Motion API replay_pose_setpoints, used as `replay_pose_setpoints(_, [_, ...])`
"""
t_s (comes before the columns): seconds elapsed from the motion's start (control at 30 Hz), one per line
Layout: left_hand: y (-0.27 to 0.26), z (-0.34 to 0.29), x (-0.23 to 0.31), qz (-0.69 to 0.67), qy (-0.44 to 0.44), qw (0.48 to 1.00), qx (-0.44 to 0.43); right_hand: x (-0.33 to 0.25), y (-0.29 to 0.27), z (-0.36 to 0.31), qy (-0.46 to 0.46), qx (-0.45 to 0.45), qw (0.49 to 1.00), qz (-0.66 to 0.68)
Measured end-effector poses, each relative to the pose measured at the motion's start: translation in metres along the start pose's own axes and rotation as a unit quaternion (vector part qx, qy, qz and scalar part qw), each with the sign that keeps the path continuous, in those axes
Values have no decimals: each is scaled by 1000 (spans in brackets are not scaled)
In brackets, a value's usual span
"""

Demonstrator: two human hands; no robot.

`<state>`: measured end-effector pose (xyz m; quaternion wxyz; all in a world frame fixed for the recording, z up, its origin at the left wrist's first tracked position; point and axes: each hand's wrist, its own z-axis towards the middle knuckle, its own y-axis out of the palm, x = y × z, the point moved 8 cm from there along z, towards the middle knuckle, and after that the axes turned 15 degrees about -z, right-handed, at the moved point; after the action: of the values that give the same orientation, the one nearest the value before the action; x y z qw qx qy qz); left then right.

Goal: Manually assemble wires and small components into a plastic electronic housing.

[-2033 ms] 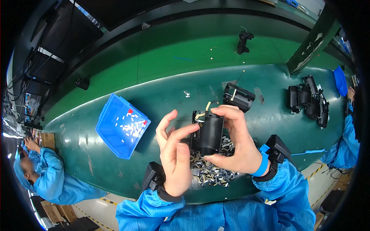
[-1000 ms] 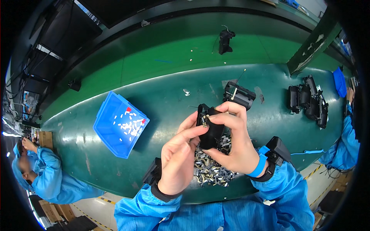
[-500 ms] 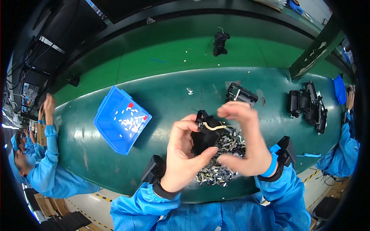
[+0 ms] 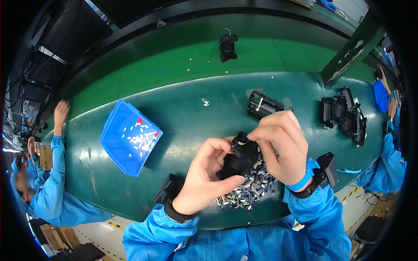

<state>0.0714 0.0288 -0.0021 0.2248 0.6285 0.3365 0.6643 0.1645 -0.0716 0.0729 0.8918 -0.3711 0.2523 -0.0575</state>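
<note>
Holding a black housing [image 4: 241, 163] from its left side, the left hand [image 4: 201, 179] keeps its fingers bent around the far edge and its thumb along the near edge; this grip is half curled and firm on the piece. The right hand [image 4: 284, 150] has its fingertips close together at the upper right end of the housing. What exactly is between these fingertips, I cannot tell, because the fingers hide it. The housing is in the air, tilted, above the table [image 4: 183, 117], and partly covers a pile of small connectors and cables [image 4: 250, 191] that lies just under the hands.

Behind the right hand, a second housing [image 4: 264, 105] lies on the table. To the right is a group of black housings [image 4: 346, 114], lying close together. On the left stands a blue bin [image 4: 114, 141], tilted, with small white pieces [image 4: 138, 140] and a few red pieces [image 4: 139, 121] inside. Near the right wrist is a blue strip [image 4: 349, 171]. At the left side sits a co-worker [image 4: 50, 198] in blue clothes, with one arm raised.
</note>
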Motion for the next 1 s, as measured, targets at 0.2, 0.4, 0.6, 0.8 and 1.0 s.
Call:
replay_pose_setpoints(0.2, [-5,-3,-4,-110,-62,992,29,-13,-2,-5,-104,23,994,-29])
replay_pose_setpoints(0.4, [-6,0,12,75,35,996,27,4,27,-10,121,-109,930,329])
replay_pose_setpoints(0.6, [-2,-1,21,165,93,982,8,5,43,-25,193,-125,876,423])
replay_pose_setpoints(0.8, [-12,-2,21,100,82,991,28,3,46,-25,210,-150,858,444])
replay_pose_setpoints(1.0, [-20,-4,17,37,59,994,80,2,46,-24,133,-179,909,352])
